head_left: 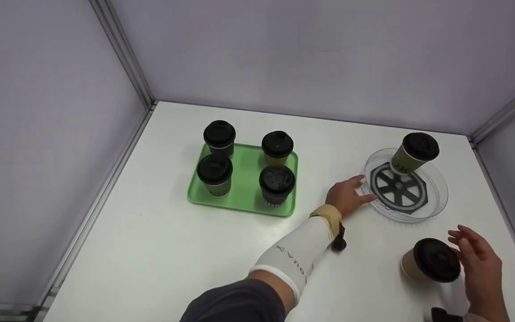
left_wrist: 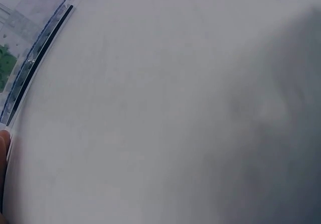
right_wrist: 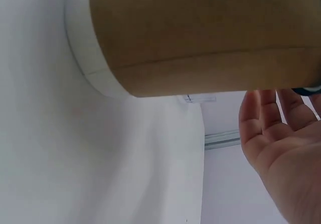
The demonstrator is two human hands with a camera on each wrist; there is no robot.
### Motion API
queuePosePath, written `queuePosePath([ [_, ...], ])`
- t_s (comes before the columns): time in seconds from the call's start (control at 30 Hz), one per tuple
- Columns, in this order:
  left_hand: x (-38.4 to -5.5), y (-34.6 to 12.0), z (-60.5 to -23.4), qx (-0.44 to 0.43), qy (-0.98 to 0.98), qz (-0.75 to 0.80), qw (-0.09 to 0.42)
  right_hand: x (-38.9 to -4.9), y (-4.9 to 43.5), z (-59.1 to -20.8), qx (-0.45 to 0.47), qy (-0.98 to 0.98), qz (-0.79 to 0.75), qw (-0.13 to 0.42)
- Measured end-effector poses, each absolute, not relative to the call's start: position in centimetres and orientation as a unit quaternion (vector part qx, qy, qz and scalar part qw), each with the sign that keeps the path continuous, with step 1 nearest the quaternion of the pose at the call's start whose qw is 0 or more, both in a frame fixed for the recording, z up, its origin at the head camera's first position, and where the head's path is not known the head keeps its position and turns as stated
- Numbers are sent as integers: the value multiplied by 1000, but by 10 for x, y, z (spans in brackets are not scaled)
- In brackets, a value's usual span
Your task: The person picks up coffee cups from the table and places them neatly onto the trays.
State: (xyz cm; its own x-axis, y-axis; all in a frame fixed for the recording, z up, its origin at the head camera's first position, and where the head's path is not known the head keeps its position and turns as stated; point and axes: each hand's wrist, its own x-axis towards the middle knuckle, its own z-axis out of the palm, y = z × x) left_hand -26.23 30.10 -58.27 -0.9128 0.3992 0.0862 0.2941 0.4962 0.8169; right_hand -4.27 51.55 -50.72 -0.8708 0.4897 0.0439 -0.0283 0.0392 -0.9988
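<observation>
My left hand (head_left: pixel 346 197) is at the left rim of a clear round dish (head_left: pixel 438 205), with thumb and fingers spread apart and touching or nearly touching its side. Inside the dish lies a dark spoked disc (head_left: pixel 399 188), and a paper cup with a black lid (head_left: pixel 407 161) stands toward its back. In the left wrist view only fingertips (left_wrist: pixel 4 146) show, next to the dish's edge. Beside a brown paper cup with a black lid (head_left: pixel 414 266) is my right hand (head_left: pixel 481 264). Its fingers (right_wrist: pixel 271 116) are loosely bent near the lid, not wrapped round the cup; contact is unclear.
A green tray (head_left: pixel 245 179) left of the dish bears several lidded paper cups, among them a dark one (head_left: pixel 276 185) at its front right corner. The white table (head_left: pixel 150 250) meets pale walls (head_left: pixel 306 58) at the back and sides.
</observation>
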Motion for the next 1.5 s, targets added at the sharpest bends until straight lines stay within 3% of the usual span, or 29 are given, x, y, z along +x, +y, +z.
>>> queuePosePath([
  [0.2,-264,301,-583,206,860,464,55,-34,507,-509,-123,-702,674,194],
  [0.37,-264,298,-581,213,858,464,49,-25,501,-517,-87,-679,711,165],
  [0.63,-264,301,-585,216,860,462,36,-11,501,-525,-77,-661,738,111],
  [0.97,-262,299,-581,213,862,457,46,-7,500,-534,-91,-668,733,91],
  [1.5,-264,300,-583,213,861,459,44,-2,498,-539,-103,-673,725,107],
])
